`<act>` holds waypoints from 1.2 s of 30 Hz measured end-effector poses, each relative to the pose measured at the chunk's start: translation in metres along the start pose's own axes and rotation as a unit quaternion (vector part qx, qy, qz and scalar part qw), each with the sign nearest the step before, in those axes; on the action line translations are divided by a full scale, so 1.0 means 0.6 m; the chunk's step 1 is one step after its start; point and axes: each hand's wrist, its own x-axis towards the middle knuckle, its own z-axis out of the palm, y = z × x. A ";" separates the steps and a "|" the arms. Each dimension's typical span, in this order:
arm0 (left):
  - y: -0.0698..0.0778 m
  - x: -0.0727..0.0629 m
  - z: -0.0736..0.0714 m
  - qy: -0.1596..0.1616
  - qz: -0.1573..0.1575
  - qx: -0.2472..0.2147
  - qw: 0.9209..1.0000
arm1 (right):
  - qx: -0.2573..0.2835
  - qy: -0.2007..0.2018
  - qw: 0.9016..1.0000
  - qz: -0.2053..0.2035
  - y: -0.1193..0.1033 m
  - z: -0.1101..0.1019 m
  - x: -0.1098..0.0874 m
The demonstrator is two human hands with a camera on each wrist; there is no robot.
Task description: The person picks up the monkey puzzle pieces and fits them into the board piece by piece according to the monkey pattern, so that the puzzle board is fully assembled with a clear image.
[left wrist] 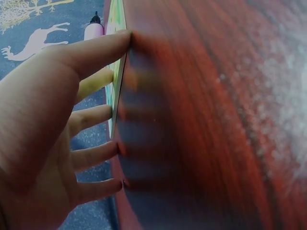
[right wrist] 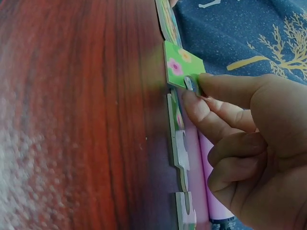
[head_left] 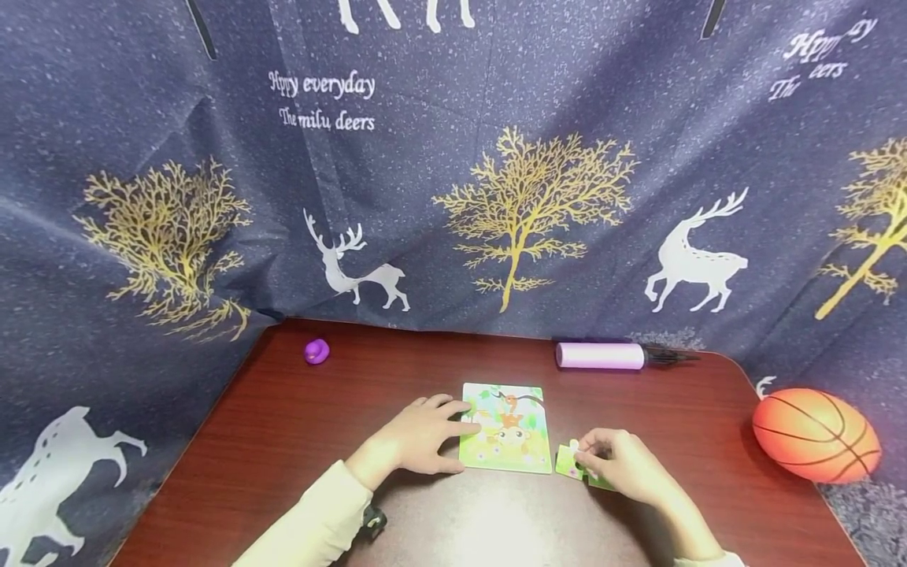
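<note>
A square picture puzzle (head_left: pixel 506 457) showing a monkey lies flat on the table in the head view. My left hand (head_left: pixel 427 435) is spread at its left side, fingertips touching the edge; in the left wrist view the thumb (left wrist: pixel 103 51) and fingers are straight. To the right of the puzzle, my right hand (head_left: pixel 627 466) pinches a green puzzle piece (right wrist: pixel 178 64) with pink and yellow flowers between thumb and index finger. That piece is tilted up off the table. Below it in the right wrist view lie more loose pieces (right wrist: pixel 177 139), partly hidden by the hand in the head view.
A purple toy duck (head_left: pixel 316 351) sits at the back left of the table (head_left: pixel 397 354). A lilac hand pump (head_left: pixel 601 356) lies along the back right. An orange basketball (head_left: pixel 815 435) is at the right edge. Beside the left sleeve is a small black object (head_left: pixel 374 521).
</note>
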 end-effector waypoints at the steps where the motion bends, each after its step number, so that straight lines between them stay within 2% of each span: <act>1: 0.000 0.000 0.000 0.002 0.001 0.000 1.000 | 0.010 -0.002 1.000 0.001 0.000 0.000 0.001; 5: 0.000 0.001 0.001 0.007 0.000 -0.003 1.000 | 0.045 -0.010 0.999 0.010 -0.002 -0.001 0.006; 11: 0.000 -0.002 -0.003 0.010 -0.003 -0.024 1.000 | 0.073 0.002 0.997 0.037 -0.019 0.008 0.021; 15: 0.000 -0.002 -0.003 0.010 -0.005 -0.028 1.000 | 0.059 0.015 0.998 0.030 -0.036 0.022 0.035; 22: 0.000 0.000 0.000 0.009 -0.008 -0.034 0.999 | 0.040 0.025 0.999 -0.009 -0.059 0.060 0.061; 29: 0.000 0.001 -0.001 0.013 -0.006 -0.035 0.999 | 0.042 0.015 0.999 -0.005 -0.080 0.104 0.085; 36: -0.001 0.002 0.004 0.021 -0.002 -0.035 0.999 | 0.011 0.008 1.000 -0.009 -0.098 0.134 0.097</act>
